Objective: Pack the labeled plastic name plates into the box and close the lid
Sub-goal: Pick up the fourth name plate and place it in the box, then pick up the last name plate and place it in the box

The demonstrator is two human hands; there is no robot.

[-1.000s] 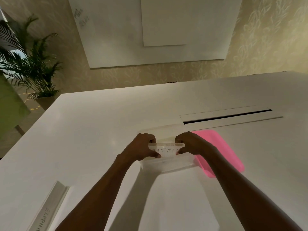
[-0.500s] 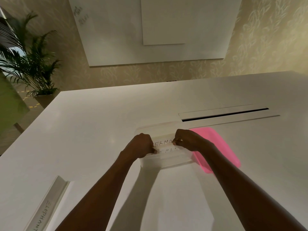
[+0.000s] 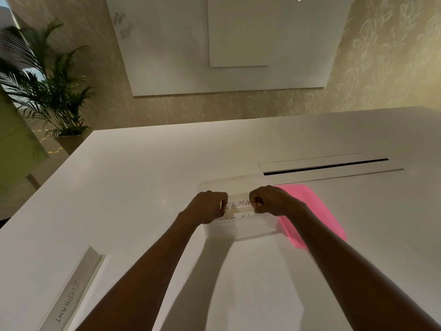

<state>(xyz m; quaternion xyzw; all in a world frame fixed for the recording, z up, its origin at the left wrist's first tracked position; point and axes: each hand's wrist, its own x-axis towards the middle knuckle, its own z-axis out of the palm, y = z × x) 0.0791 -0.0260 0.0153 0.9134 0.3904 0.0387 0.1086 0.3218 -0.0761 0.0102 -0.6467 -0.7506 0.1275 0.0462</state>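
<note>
We hold a long clear plastic name plate lettered "ERMA" (image 3: 237, 204) by both ends over the open translucent rectangular plastic box (image 3: 241, 231). Our left hand (image 3: 206, 206) curls its fingers tight round the plate's 9 o'clock end. Our right hand (image 3: 272, 200) pinches the 3 o'clock end, fingers folded close with no gap showing. The plate lies roughly level across the box's mouth; we cannot tell whether it touches the rim.

Just beside it, at 6 o'clock, a second lettered plate (image 3: 239, 216) shows inside the box, its writing partly hidden by our hands. The flat pink plastic lid (image 3: 317, 211) lies on the white table (image 3: 143, 175) at 3 o'clock of the box, close against it and partly under our right forearm.

Well apart, at 8 o'clock from the box, a white angled name plate marked "ELEPHANT" (image 3: 71, 295) rests on the table. A narrow dark slot (image 3: 324, 166) runs in the tabletop at 1 o'clock. A potted palm (image 3: 47, 87) stands beyond the table at 10 o'clock.
</note>
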